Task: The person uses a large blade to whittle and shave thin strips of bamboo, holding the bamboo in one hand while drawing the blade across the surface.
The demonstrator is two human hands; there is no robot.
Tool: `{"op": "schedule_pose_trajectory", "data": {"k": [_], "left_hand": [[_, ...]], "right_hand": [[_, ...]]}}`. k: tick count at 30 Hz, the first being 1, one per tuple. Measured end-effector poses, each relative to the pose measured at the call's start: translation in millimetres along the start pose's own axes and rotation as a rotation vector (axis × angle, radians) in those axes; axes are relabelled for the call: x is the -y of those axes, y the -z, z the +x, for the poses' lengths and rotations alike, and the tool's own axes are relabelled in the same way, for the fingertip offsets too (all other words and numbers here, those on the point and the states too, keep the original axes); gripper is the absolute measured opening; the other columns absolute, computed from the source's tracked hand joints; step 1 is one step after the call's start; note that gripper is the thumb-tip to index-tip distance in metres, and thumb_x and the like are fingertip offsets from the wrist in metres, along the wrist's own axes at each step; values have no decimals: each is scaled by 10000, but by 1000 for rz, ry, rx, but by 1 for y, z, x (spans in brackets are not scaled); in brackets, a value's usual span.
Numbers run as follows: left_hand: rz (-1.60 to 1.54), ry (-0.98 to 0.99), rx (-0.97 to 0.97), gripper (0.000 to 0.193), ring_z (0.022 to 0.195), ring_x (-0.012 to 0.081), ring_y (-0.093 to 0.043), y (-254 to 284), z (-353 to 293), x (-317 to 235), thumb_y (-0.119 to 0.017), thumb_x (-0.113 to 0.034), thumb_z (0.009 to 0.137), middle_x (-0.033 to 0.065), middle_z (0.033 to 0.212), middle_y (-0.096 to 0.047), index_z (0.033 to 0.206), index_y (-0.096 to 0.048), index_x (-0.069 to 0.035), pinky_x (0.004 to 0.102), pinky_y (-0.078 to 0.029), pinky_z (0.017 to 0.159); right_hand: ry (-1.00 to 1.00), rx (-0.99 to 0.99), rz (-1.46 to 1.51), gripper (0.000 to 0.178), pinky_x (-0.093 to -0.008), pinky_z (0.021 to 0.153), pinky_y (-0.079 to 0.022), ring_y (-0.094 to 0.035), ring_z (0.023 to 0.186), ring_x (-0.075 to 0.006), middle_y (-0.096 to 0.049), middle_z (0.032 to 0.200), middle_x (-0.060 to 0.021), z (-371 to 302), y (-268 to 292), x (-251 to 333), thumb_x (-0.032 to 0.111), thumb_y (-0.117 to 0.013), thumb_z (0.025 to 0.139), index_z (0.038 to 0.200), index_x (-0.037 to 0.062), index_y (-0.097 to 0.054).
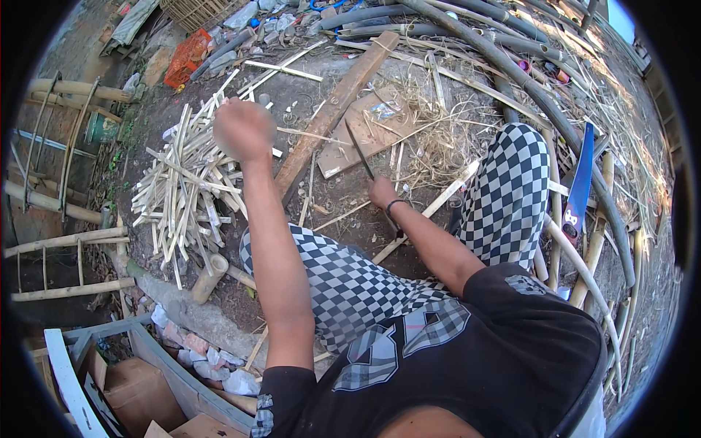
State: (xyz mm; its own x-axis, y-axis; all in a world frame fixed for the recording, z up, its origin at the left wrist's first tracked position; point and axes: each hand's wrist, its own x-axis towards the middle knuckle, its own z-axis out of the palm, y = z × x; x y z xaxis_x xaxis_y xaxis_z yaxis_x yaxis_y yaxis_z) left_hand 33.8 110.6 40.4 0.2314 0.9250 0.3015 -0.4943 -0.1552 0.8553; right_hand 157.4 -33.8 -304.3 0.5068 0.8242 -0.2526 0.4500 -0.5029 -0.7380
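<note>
My left hand (244,130) is raised over the far edge of a pile of split bamboo strips (191,179). Its fingers are blurred, so whether they grip anything is unclear. A thin bamboo strip (310,136) runs from beside that hand across a wooden plank (343,102). In my right hand (382,191) is a long knife (358,151) with a dark, narrow blade pointing away from me. Its blade tip lies over a flat brown board (365,135), and the handle end reaches back below my wrist.
Curly bamboo shavings (434,146) lie right of the board. A blue-bladed handsaw (579,182) rests among poles at the right. Near the pile stands a short bamboo piece (209,279). An orange crate (188,58) is far left; a cardboard box (142,390) sits lower left.
</note>
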Motion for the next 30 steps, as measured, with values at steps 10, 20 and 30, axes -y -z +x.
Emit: {"op": "schedule_pose_trajectory", "data": {"k": [10,20,30], "left_hand": [[-116,-141,-113,415,439,111,-121,46,3,-59,-389,-347,944,-23,491,-186,602,-246,-161,310,-147,446],[-632,-132,-260,363,410,115,-179,84,12,-75,-456,-332,837,-31,486,-213,555,-287,-176,295,-193,425],[-955,-161,154,234,507,149,-390,85,27,-58,-475,-270,845,16,572,-407,677,-453,-109,314,-376,551]], "right_hand": [[-10,124,132,390,-393,620,-545,-723,723,-288,-680,710,-163,4,-36,-4,345,-559,970,867,-12,-675],[186,39,95,824,-475,946,-512,-588,1189,-418,-565,1294,-324,8,97,96,524,-598,917,1434,-75,-370],[290,-62,1312,378,-405,829,-599,-686,974,-301,-652,1127,-197,-22,375,218,271,-372,1077,1236,-25,-546]]}}
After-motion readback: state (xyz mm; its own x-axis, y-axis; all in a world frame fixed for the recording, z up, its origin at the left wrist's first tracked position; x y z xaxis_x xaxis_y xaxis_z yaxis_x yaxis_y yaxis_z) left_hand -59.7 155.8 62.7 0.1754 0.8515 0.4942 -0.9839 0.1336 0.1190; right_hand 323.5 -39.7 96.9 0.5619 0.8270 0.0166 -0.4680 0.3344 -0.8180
